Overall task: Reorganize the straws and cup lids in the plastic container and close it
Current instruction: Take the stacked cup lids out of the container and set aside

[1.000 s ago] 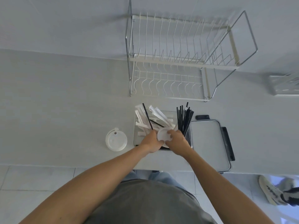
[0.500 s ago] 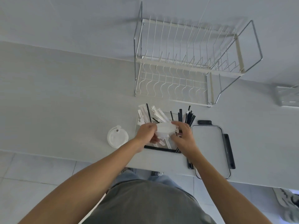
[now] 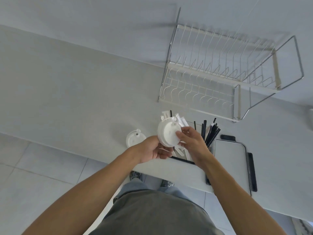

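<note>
Step in hand: a stack of cup lids (image 3: 167,135) was held up just above the plastic container (image 3: 182,159), which stood at the counter's (image 3: 76,92) front edge.
Left hand (image 3: 153,150): cupped under the stack's lower rim, fingers curled round it.
Right hand (image 3: 190,141): fingertips pinched the stack's right side, thumb on its face.
Doing it well: I judged the lids should be squared into one nested stack, then set down flat in a space among the white straws (image 3: 181,121), kept apart from the black straws (image 3: 210,133), so the container lid (image 3: 230,163), just to the right, could shut.
Other lids: one loose cup lid (image 3: 134,140) lay on the counter to the left of the container.
Change: half a second earlier the stack sat low among the straws; by this moment both hands had raised and tilted it toward the camera.
Behind: a dish rack (image 3: 228,73) stood toward the counter's back edge.
</note>
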